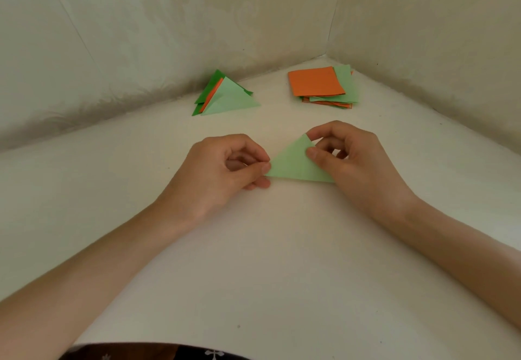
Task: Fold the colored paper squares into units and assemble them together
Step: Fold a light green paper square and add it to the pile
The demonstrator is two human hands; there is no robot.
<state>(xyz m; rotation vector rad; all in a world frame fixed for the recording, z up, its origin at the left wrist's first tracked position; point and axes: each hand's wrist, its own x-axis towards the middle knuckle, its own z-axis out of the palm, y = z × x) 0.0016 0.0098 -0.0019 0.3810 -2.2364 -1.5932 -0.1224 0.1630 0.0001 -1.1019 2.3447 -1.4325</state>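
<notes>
The light green paper triangle (294, 163) lies between both hands, its long edge running left to right; left hand (225, 167) pinches its left corner, right hand (349, 156) pinches its apex.

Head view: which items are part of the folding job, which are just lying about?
Part of the job:
- light green triangle, pinched at its corners by the left hand and right hand
- pile of folded triangles, green and orange
- stack of unfolded squares, orange on top

Lying about:
- nothing loose; only the white tabletop and walls
</notes>
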